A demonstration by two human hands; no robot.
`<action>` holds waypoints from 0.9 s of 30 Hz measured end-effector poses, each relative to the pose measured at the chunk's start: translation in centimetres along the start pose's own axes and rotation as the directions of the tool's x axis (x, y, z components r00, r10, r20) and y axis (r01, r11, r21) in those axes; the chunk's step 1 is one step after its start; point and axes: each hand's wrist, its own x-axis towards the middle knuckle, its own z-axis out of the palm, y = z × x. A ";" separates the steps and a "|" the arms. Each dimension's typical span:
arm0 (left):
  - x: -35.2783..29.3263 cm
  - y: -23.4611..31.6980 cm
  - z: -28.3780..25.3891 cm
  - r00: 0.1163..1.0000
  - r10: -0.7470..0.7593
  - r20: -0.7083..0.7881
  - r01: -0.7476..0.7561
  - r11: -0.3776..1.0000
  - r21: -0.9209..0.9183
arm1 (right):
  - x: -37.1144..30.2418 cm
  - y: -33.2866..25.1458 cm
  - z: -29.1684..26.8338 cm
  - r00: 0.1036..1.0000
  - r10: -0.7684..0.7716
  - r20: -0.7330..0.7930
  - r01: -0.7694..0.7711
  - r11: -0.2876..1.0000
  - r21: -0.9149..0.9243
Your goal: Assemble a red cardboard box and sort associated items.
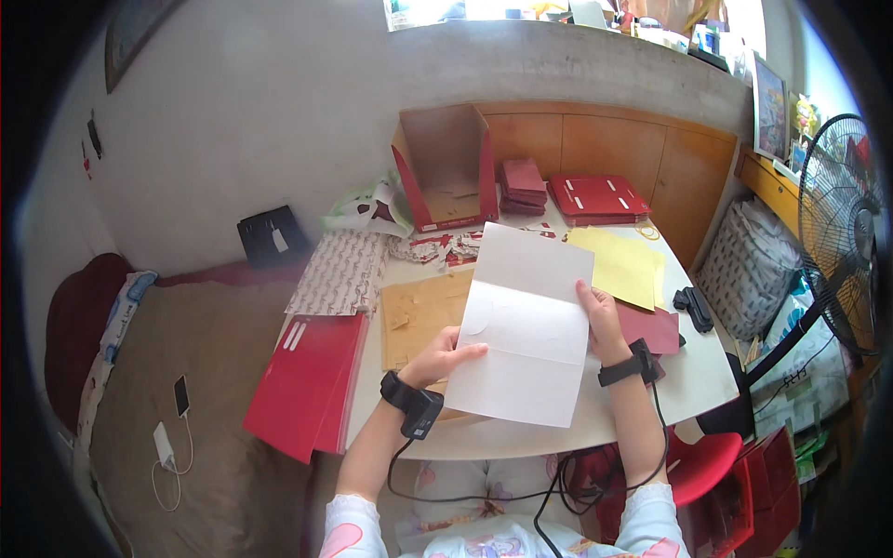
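A creased white sheet of card (521, 344) is held up over the front of the table, tilted, between my two hands. My left hand (437, 357) grips its left edge, thumb on the face toward me. On its right edge my right hand (603, 321) is closed, thumb also on top and the other fingers behind. Fold lines cross the sheet, and a curved slit shows near its left side. Beneath it lies a brown paper piece (409, 316), partly covered. Yellow sheets (623, 268) and a dark red card (653, 329) lie to the right.
Red flat card sheets (312, 377) overhang the table's left edge beside patterned paper (339, 272). At the back stand an open red-edged box (446, 172), a stack of dark red pieces (523, 186) and red folders (600, 197). A black device (693, 309) lies right, near a fan (842, 232). Cables hang from both wrists.
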 end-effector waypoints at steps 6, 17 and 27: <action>-0.9 0.8 -0.3 0.996 0.057 -0.071 -0.053 0.997 0.051 | -2.5 -2.3 2.0 0.944 0.079 0.321 -0.068 0.997 -0.046; -2.3 3.0 -1.1 0.996 0.087 -0.021 -0.085 0.992 0.093 | -3.7 -4.0 1.4 0.789 0.125 0.602 0.061 0.959 -0.278; -4.4 3.2 -2.5 0.959 -0.115 0.258 0.133 0.990 -0.053 | -4.9 -2.8 -0.4 0.763 0.148 0.629 -0.160 0.986 -0.038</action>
